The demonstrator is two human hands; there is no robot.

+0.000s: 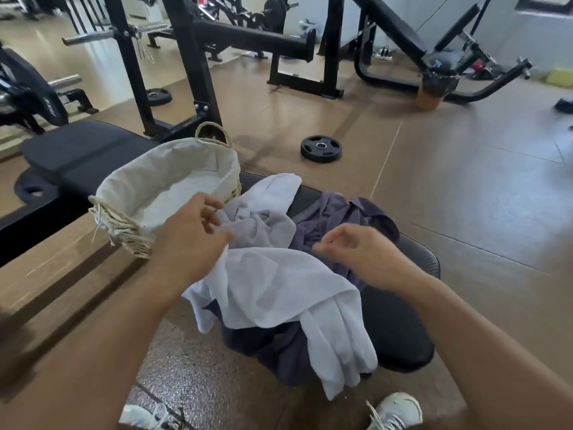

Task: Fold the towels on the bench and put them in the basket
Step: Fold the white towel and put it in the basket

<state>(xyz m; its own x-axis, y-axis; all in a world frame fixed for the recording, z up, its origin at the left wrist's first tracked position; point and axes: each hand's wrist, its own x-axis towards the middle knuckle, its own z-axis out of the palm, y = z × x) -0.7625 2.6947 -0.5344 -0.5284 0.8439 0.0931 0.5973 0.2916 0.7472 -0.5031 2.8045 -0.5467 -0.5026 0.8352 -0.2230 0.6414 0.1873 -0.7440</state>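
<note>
White towel (273, 280) soft, limp, light; take by corner. Left hand (198, 231) pinching its edge, right hand (356, 252) loosely curled, empty. Lined basket (167, 181) at 10 o'clock.

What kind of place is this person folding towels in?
Most likely a gym. A weight plate lies on the floor, a barbell rests in a black rack, and the towels are heaped on a padded bench beside a lined basket.
</note>
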